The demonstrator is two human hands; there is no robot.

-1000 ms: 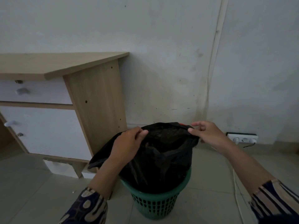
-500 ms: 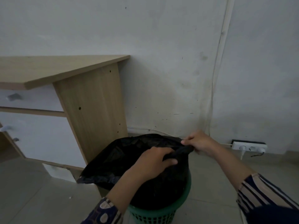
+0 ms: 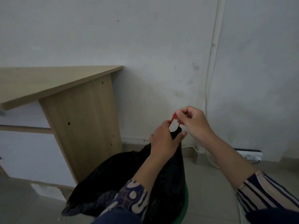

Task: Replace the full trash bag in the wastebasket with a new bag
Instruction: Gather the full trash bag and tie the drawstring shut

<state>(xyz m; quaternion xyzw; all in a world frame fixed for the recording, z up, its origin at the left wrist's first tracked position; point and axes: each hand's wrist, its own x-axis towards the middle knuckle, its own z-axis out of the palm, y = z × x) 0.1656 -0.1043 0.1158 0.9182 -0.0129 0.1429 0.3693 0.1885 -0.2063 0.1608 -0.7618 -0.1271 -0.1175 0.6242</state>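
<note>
A black trash bag [image 3: 113, 177] rises out of a green wastebasket [image 3: 186, 201], of which only a sliver of rim shows at the bottom. My left hand [image 3: 163, 141] grips the gathered top of the bag at its right side. My right hand [image 3: 194, 123] pinches a thin red drawstring [image 3: 172, 119] that comes out of the bag's top, just above my left hand. The bag's left part sags loose over the basket's side. What is inside the bag is hidden.
A wooden desk [image 3: 77, 120] with white drawer fronts stands close on the left, its side panel next to the bag. A white wall rises behind. A power strip [image 3: 249, 155] and white cables lie on the tiled floor at the right.
Both hands have risen and come together, lifting and bunching the bag's top. The right hand has pulled a red drawstring out of the bag. The view has tilted upward.
</note>
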